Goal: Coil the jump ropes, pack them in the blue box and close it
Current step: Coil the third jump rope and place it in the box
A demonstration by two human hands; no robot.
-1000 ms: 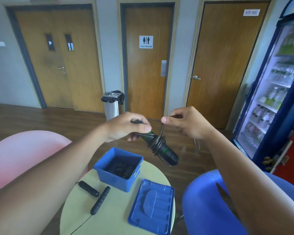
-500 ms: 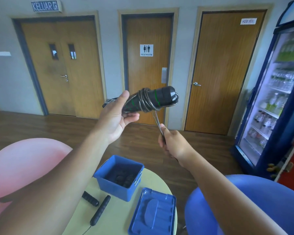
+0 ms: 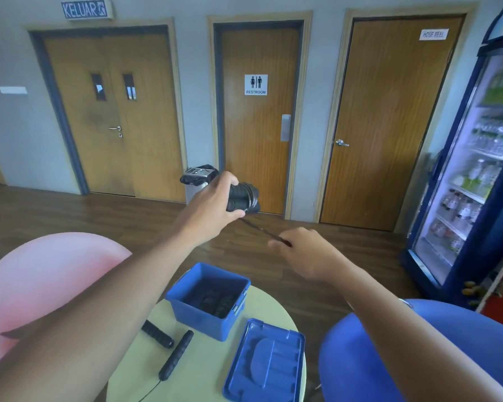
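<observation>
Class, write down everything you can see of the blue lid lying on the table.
The blue lid looks like moulded plastic, rectangular with rounded corners and a raised rim. It lies flat on the round pale table, off the blue box, beside it and nearer the camera. A raised oval panel and ribs mark its face. Nothing lies on it.
</observation>
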